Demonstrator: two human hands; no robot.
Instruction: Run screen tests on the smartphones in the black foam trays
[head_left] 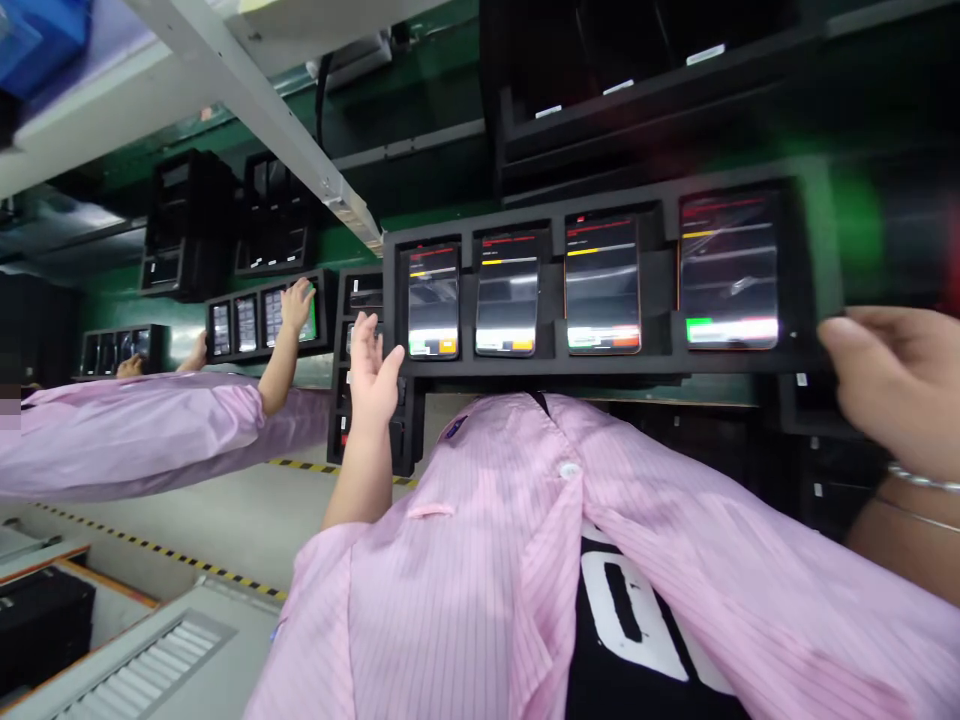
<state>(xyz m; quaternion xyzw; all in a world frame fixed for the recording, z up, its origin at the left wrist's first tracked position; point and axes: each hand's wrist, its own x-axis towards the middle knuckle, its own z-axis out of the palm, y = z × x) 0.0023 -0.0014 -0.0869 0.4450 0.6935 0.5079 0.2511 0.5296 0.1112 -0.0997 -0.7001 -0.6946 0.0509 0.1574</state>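
A long black foam tray (555, 290) spans the view in front of my chest. Several smartphones (602, 285) lie face up in its slots, screens lit with red, yellow and white bars and green and orange patches at the bottom. My right hand (892, 370) grips the tray's right end, thumb on top and the other fingers curled, partly hidden. At the opposite end, my left hand (375, 375) is open, fingers stretched upward and thumb apart beside the tray's lower left corner. Whether that thumb touches the edge, I cannot tell.
On the left, a co-worker's hand (298, 305) is over another phone tray (259, 322). More black trays (187, 225) stand along the green bench. A dark tray (411, 425) lies behind my left hand. A pale metal beam (255, 105) slants overhead.
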